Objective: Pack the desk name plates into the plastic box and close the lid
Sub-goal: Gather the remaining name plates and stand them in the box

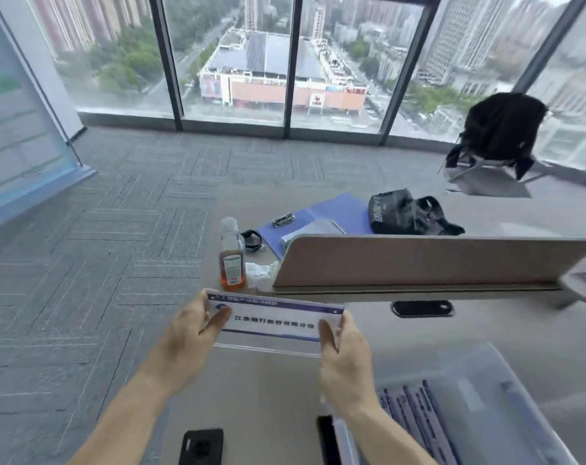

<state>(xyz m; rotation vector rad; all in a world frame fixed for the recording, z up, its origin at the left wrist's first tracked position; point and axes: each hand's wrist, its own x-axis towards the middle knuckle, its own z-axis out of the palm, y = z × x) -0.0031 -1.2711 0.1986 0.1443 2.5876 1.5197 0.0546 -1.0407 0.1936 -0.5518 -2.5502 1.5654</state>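
Lower right of frame: plastic box, translucent, plates already stacked on edge inside; lid not identified. Lower centre: left hand and right hand, each closed on one end of a desk name plate, which is held level above the desk. It is judged best kept level, gripped by the ends, and lowered edgewise beside the stacked plates. Centre: bottle, desk divider.
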